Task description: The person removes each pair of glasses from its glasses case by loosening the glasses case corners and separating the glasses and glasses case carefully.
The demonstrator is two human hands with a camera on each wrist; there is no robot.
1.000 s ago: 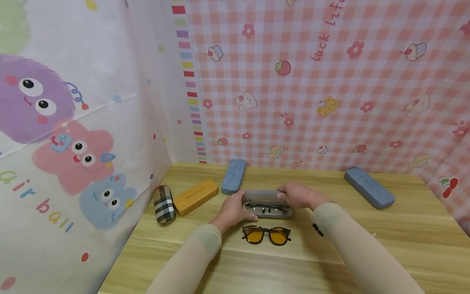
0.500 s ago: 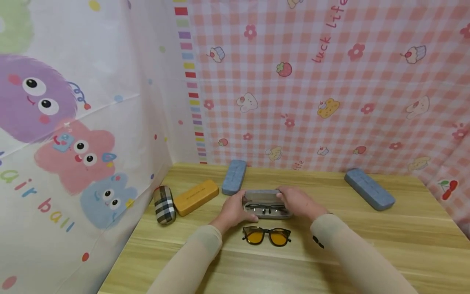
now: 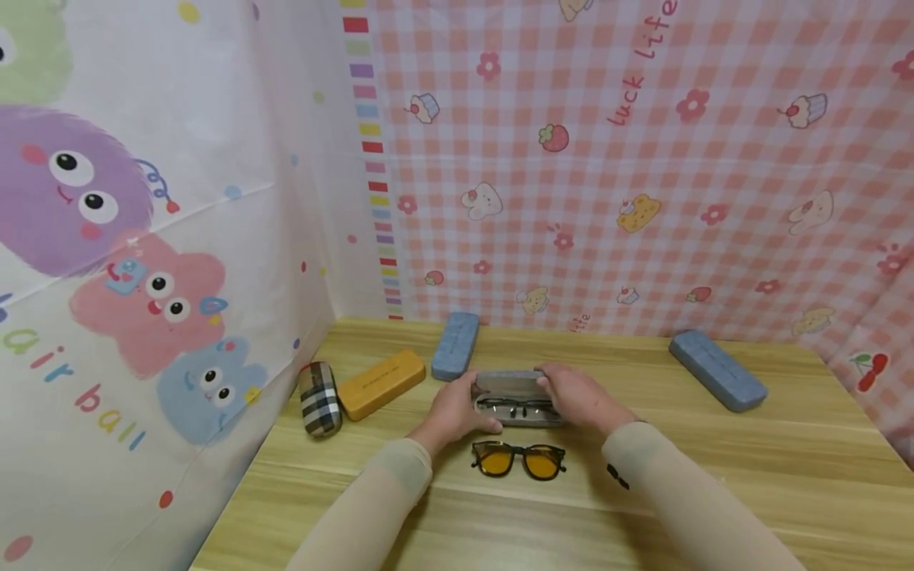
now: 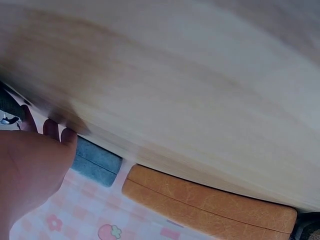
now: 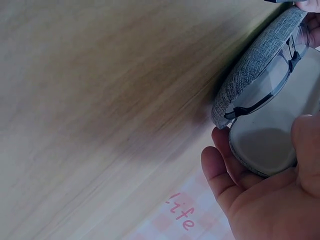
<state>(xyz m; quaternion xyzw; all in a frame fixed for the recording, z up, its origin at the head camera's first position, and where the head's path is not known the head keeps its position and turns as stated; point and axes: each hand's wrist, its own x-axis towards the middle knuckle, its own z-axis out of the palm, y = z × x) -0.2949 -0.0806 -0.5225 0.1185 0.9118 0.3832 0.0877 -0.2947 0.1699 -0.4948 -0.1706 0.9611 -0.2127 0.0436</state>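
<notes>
A grey fabric glasses case (image 3: 528, 422) stands with its lid raised at the middle of the table. Black-framed glasses with clear lenses (image 5: 243, 111) lie inside it. My left hand (image 3: 453, 408) grips the case's left end, its thumb at the front edge. At the right end, my right hand (image 3: 581, 396) holds the lid, thumb on the inner side and fingers behind, as the right wrist view shows. Just in front of the case, black-framed glasses with orange lenses (image 3: 496, 461) rest on the table. The left wrist view mostly shows wood and the back of my left hand (image 4: 37, 162).
To the left lie a checked glasses case (image 3: 320, 399) and a mustard one (image 3: 382, 384). One blue case (image 3: 455, 346) is behind my left hand; another blue case (image 3: 717, 370) sits at the back right. Patterned cloth (image 3: 600, 174) hangs along the table's rear edge.
My right hand has shifted slightly left and nearer, covering more of the case's right end, and more of the lid's inside shows. My left hand and the orange-lens glasses stay put.
</notes>
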